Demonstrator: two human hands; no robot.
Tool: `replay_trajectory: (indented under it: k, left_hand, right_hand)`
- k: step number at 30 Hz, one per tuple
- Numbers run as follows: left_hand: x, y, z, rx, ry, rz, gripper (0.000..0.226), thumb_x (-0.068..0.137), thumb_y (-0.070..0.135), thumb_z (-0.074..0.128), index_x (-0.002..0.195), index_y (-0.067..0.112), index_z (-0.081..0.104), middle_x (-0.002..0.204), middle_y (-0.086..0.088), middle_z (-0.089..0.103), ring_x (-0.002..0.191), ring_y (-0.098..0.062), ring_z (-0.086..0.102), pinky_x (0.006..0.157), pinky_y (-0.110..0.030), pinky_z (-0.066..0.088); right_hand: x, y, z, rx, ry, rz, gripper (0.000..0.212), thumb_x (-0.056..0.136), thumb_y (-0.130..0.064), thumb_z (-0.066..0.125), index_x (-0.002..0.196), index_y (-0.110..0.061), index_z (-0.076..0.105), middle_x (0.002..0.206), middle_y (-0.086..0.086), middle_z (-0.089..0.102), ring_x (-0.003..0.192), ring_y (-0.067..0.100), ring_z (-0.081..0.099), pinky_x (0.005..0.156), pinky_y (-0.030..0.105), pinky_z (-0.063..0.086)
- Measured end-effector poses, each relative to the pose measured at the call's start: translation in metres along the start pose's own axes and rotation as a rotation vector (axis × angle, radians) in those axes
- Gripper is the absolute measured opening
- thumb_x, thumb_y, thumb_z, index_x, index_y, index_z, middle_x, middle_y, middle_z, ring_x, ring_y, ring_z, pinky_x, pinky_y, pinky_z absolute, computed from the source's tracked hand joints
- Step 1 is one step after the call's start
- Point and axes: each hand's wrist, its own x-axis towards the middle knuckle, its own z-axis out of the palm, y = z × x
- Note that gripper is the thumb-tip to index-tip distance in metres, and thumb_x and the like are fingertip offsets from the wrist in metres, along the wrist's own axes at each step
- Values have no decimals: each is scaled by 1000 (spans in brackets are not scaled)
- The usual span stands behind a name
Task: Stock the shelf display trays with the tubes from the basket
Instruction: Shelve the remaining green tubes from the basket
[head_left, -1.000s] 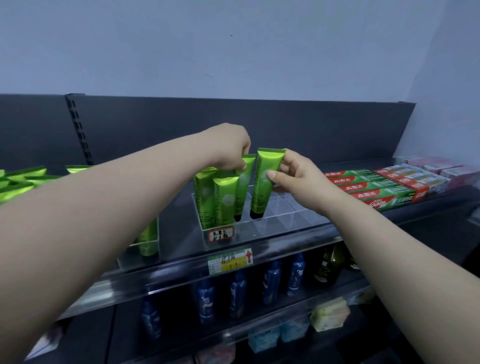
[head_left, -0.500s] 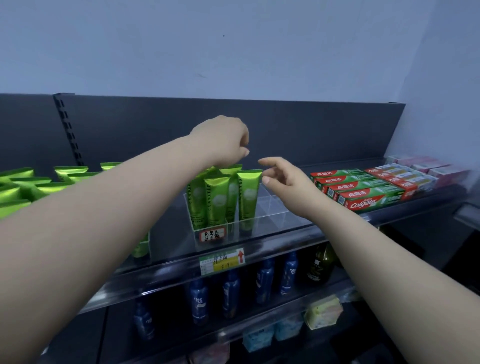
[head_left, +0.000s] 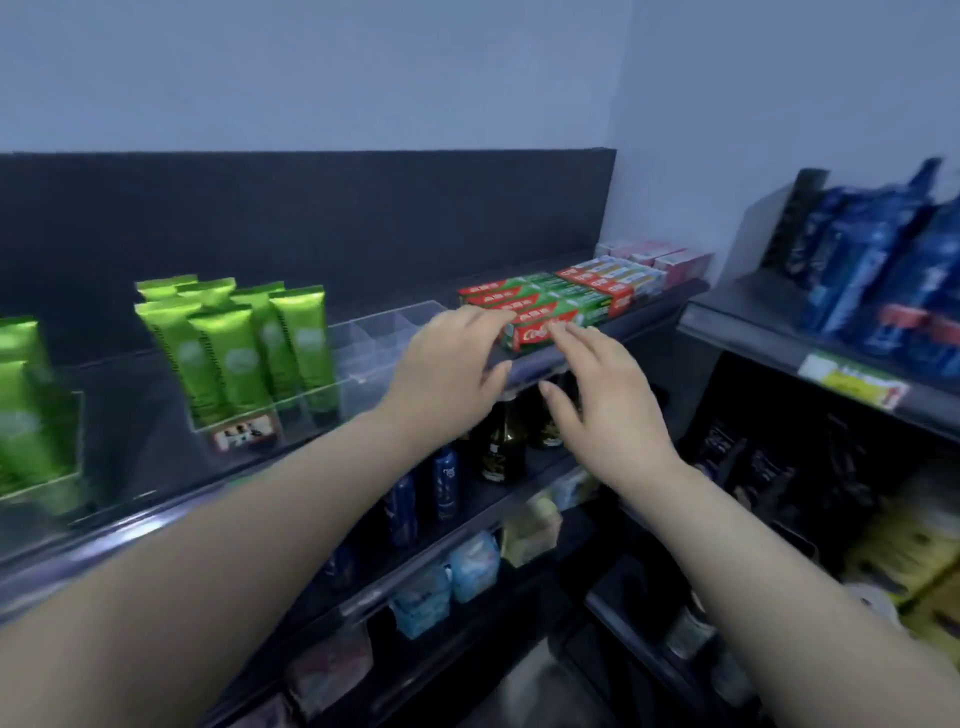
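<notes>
At the far left a second clear tray (head_left: 79, 415) holds more green tubes, blurred at the frame's edge; next along the shelf (head_left: 130, 467) the main clear tray (head_left: 384, 332) carries a cluster of green tubes (head_left: 234, 348) in its left compartments, each upright with its long axis vertical, flat crimp on top and cap down; the tray's right compartments show no tubes and lie between that cluster and the left hand (head_left: 447, 374); this hand hangs in front of the tray's right end, holding nothing, fingers straight and loosely spread, the tips reaching toward the toothpaste boxes (head_left: 545, 317); whether they touch the front box I cannot tell; the right hand (head_left: 602, 405) is just beside it, likewise empty, fingers extended and slightly apart, thumb out to the side; further right a separate rack bears blue packs (head_left: 883, 270); the basket is not in view, so the next tube probably has to be fetched from outside the frame; once one is in hand, the free compartments lie to the left of both hands, nearer the left one, and would take the tube lowered cap-first.
</notes>
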Motion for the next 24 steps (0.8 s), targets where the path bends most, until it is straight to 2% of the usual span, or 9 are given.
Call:
replay_trajectory:
  k: [4, 8, 13, 16, 19, 24]
  left_hand:
    - [-22, 40, 61, -119, -86, 29, 47, 88, 22, 57, 133, 13, 47, 129, -6, 53, 118, -24, 48, 100, -33, 36]
    - [-48, 78, 114, -213, -141, 55, 45, 90, 22, 56, 133, 13, 47, 129, -5, 52, 115, -22, 50, 96, -28, 38]
    - [-89, 121, 178, -315, -268, 58, 47, 88, 16, 59, 133, 10, 49, 128, -8, 54, 116, -26, 51, 98, -33, 40]
    - [-123, 142, 216, -360, -363, 67, 47, 88, 16, 59, 134, 10, 48, 128, -8, 54, 117, -24, 52, 97, -31, 41]
    - [-156, 160, 251, -401, -460, 45, 48, 89, 17, 58, 136, 13, 47, 131, -6, 52, 118, -23, 52, 97, -33, 45]
    - [-212, 189, 302, -434, -645, -4, 48, 90, 17, 56, 136, 13, 47, 133, -6, 50, 119, -25, 50, 98, -34, 41]
  right_hand:
    - [-69, 44, -10, -91, -77, 159, 56, 92, -30, 56, 143, -15, 39, 145, 9, 42, 136, 27, 34, 114, 43, 25]
    - [-137, 79, -18, -105, -130, 285, 55, 94, -29, 54, 144, -16, 37, 147, 8, 40, 138, 27, 32, 115, 43, 24]
    - [-223, 109, -18, -86, -173, 452, 53, 93, -27, 54, 143, -14, 40, 143, 8, 44, 134, 27, 38, 112, 43, 30]
    - [-280, 120, -13, -47, -188, 553, 50, 90, -20, 58, 138, -11, 46, 136, 11, 51, 127, 29, 45, 108, 44, 35]
    - [-336, 130, -5, -27, -223, 647, 48, 89, -16, 59, 136, -9, 48, 133, 11, 53, 125, 29, 47, 108, 41, 36]
    - [-425, 145, 12, 15, -291, 833, 48, 90, -15, 58, 137, -10, 48, 134, 11, 53, 124, 29, 48, 106, 39, 36]
